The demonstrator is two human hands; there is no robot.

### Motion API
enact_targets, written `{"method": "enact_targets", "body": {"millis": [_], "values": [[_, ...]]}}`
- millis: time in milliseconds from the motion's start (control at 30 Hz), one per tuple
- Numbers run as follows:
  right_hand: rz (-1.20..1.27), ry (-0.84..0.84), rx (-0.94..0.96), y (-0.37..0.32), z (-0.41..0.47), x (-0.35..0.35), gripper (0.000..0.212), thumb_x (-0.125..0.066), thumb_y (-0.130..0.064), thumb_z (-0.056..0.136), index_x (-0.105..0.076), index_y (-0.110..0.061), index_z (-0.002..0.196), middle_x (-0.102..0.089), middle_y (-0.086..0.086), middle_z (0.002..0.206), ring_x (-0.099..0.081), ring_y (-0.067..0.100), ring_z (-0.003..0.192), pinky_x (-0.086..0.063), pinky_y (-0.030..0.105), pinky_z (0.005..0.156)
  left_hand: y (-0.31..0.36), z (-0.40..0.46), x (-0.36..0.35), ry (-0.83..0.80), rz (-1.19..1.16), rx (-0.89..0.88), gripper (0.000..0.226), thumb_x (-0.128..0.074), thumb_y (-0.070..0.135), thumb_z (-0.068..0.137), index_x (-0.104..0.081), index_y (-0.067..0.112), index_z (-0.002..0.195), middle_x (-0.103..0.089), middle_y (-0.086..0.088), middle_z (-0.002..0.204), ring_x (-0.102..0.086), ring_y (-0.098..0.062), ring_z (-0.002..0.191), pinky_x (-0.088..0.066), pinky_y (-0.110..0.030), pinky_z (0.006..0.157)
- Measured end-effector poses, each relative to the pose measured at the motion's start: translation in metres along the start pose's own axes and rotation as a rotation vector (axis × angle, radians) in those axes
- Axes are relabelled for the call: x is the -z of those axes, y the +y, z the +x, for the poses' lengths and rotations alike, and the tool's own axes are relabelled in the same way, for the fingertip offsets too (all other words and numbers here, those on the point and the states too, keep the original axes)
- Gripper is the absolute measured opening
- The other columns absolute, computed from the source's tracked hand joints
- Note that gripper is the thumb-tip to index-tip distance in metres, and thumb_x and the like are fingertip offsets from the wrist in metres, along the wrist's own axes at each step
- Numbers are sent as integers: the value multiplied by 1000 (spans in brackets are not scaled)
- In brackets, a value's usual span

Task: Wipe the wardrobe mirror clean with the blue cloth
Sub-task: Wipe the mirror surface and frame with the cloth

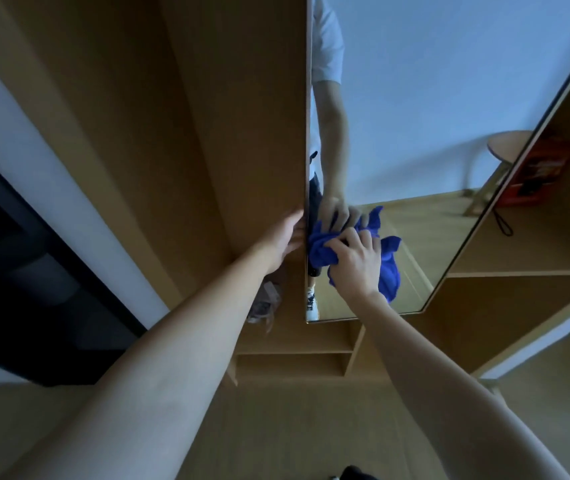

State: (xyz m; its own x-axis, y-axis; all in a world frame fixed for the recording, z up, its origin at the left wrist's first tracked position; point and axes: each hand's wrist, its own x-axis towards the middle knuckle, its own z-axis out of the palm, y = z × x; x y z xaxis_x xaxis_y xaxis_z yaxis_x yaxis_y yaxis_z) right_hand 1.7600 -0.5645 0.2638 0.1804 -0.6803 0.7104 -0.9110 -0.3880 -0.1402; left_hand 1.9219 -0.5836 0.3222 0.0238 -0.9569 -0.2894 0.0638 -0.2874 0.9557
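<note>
I am looking down my two bare arms at a wardrobe door. My right hand (pixel 354 263) is curled around a bunched blue cloth (pixel 321 249) and presses it against the mirror (pixel 432 98), low down and close to the glass's left edge. My left hand (pixel 285 239) holds the mirrored door's edge just beside the cloth, its fingers wrapped out of sight behind the panel (pixel 242 116), so it looks like a steadying grip.

By my reading, the wiping is under way, not finished. The cloth covers only a small patch near the bottom left; the tall stretch of glass above and to the right has yet to be reached from here. I cannot make out smears or dust, so I cannot say which parts are already clean.

The cloth is soft and deeply creased, a saturated blue, with loose corners hanging past my fingers. The mirror is flat, smooth and thin-edged, reflecting a pale wall, a round wooden stool (pixel 505 147) and a person's arm. The wardrobe is matt, light brown board with open shelves (pixel 294 355) below.
</note>
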Motion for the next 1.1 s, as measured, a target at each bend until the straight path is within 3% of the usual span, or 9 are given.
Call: {"method": "enact_targets", "body": {"millis": [100, 233, 367, 500, 633, 700, 900, 1000, 1100], "values": [[28, 12, -37, -7, 20, 15, 31, -71, 0, 64, -76, -18, 89, -60, 3, 89, -49, 32, 81, -41, 45, 79, 3, -1, 0, -20, 21, 7, 45, -48, 49, 99, -61, 18, 128, -69, -3, 114, -63, -21, 108, -47, -40, 102], [130, 299, -93, -23, 79, 59, 30, -62, 2, 67, -74, -19, 86, -62, 2, 90, -50, 32, 80, -38, 43, 73, 14, -3, 1, -60, 50, -7, 41, -41, 56, 100, -65, 23, 101, -69, 0, 95, -64, -19, 97, -47, -41, 99], [108, 438, -74, -30, 101, 73, 29, -60, 3, 69, -73, -18, 85, -61, 3, 89, -50, 32, 79, -38, 42, 72, 15, -3, 2, -57, 58, -9, 43, -44, 60, 97, -63, 22, 100, -67, -2, 94, -65, -26, 99, -49, -43, 97], [1, 195, 62, -21, 42, 29, 27, -67, 0, 64, -71, -15, 86, -59, 6, 90, -48, 32, 81, -38, 43, 75, 14, -2, 1, -67, 62, -13, 54, -42, 73, 90, -66, 27, 109, -71, 0, 103, -66, -21, 100, -50, -44, 97], [-42, -54, -28, -15, 4, 3, 33, -75, 1, 60, -74, -17, 88, -58, 3, 89, -48, 32, 81, -42, 46, 78, 18, -2, -3, -24, 41, 9, 56, -42, 74, 89, -68, 26, 99, -74, -1, 98, -69, -18, 91, -54, -41, 94], [8, -10, -65, -19, 18, 14, 34, -72, 2, 61, -75, -18, 88, -59, 3, 89, -49, 32, 81, -41, 45, 77, 17, -4, -2, -53, 47, 3, 55, -39, 74, 90, -68, 28, 102, -74, 0, 101, -70, -18, 96, -54, -41, 93], [96, 421, -84, -30, 89, 61, 26, -64, 2, 71, -72, -18, 85, -61, 2, 89, -50, 30, 79, -36, 40, 72, 10, -2, 1, -34, 63, -29, 42, -44, 58, 98, -64, 21, 102, -71, -3, 97, -67, -20, 93, -53, -41, 93], [34, 319, 6, -27, 61, 40, 26, -65, 0, 68, -72, -16, 88, -61, 5, 91, -47, 31, 82, -38, 42, 74, 10, -2, 1, -59, 53, -33, 49, -42, 66, 95, -64, 25, 110, -71, 1, 101, -68, -17, 95, -52, -40, 96], [-16, 16, -9, -15, 2, -1, 26, -70, -2, 64, -72, -15, 86, -60, 6, 90, -48, 33, 82, -41, 46, 77, 13, -1, -4, -35, 39, -4, 62, -39, 75, 89, -69, 23, 104, -73, -1, 96, -69, -17, 90, -56, -35, 86]]}}
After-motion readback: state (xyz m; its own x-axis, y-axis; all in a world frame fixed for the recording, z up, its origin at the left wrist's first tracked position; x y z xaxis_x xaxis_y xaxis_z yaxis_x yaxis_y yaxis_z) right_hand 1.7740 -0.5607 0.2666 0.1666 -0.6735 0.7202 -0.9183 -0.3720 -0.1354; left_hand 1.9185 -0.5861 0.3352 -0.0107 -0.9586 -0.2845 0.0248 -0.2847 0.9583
